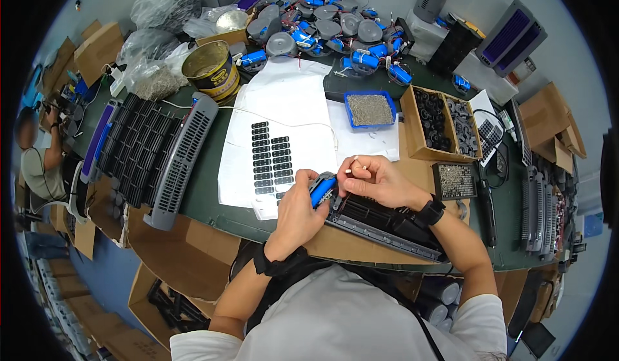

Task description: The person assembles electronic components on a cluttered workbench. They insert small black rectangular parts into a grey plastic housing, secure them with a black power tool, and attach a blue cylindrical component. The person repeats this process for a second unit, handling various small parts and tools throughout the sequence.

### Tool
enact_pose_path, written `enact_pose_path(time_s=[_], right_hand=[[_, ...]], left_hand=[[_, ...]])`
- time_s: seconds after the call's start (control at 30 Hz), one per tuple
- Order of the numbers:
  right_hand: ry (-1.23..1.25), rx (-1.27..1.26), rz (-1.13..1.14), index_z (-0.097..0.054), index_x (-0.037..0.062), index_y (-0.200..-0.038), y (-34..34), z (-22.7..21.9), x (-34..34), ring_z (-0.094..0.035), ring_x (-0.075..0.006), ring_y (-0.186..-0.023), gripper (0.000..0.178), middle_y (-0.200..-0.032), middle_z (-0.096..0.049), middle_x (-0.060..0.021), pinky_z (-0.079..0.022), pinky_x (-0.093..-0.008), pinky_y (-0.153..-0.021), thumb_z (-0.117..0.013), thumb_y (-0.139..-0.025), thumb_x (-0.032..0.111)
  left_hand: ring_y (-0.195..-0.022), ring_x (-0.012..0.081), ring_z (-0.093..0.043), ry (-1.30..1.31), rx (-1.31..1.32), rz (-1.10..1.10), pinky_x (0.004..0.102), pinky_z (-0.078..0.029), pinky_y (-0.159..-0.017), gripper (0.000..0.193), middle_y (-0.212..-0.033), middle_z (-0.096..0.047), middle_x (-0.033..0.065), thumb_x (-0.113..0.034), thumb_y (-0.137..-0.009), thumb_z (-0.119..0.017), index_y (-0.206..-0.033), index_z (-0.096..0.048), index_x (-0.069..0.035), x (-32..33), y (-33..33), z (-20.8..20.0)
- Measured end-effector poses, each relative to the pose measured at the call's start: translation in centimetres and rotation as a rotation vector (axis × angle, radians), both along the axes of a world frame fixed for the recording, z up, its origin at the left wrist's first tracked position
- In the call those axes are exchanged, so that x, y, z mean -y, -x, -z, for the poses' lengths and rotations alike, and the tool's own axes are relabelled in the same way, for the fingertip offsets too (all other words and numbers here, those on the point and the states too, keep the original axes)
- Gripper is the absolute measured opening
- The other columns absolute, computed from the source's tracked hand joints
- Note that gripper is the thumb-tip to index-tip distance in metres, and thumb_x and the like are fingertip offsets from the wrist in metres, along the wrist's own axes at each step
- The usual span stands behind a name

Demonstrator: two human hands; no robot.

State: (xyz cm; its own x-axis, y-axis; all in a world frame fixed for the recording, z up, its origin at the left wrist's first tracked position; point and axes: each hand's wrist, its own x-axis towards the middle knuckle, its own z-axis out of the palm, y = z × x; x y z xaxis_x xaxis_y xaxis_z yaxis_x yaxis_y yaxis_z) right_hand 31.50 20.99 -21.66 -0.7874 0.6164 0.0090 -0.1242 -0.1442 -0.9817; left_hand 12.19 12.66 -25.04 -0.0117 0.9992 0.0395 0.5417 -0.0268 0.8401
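With the left hand (298,209) I'm gripping a blue battery (324,192) and its grey round holder, thumb and fingers narrowed around them, while the right hand (382,183) is curling narrow just beside it, seemingly pinching small white plugs (365,167); I can't make out their wires well. The battery is sitting at the left end of an open dark case (387,222), which is lying on a cardboard sheet (338,250). I'm judging the step in hand as sorting the battery's wiring, so the next move is calling for a steady left hold and a fine, gentle right pinch without tugging. Farther out, white paper (242,164) with black stickers (282,158) is lying to the left, a blue tray (349,111) is holding tiny parts, and more batteries are piling up at the back.
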Motion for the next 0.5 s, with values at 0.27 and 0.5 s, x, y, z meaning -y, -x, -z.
enact_pose_path(time_s=[0.27, 0.5], right_hand=[[-0.191, 0.339, -0.030, -0.056, 0.0025, -0.097, 0.3, -2.0, 0.7, -0.050, -0.0108, -0.066, 0.009, -0.074, -0.056, -0.0030, -0.043, -0.0278, -0.063, -0.062, -0.093, 0.008], [-0.804, 0.526, -0.013, -0.068, -0.0020, -0.094, 0.1, -1.6, 1.3, -0.060, -0.0328, -0.079, 0.011, -0.087, -0.060, -0.0152, -0.048, -0.0387, -0.071, -0.064, -0.084, 0.003]], left_hand=[[-0.115, 0.0372, -0.055, 0.088, 0.199, 0.170, 0.0399, -0.044, -0.096, 0.059, -0.122, -0.054, 0.0246, 0.003, -0.079, -0.062, -0.132, -0.036, -0.002, -0.4, 0.5, 0.4], [-0.125, 0.0165, -0.044, 0.330, 0.559, 0.429, 0.0290, -0.034, -0.108, 0.067, -0.135, -0.044, 0.0097, -0.014, -0.097, -0.058, -0.153, -0.022, -0.008, -1.6, 1.8, 0.7]])
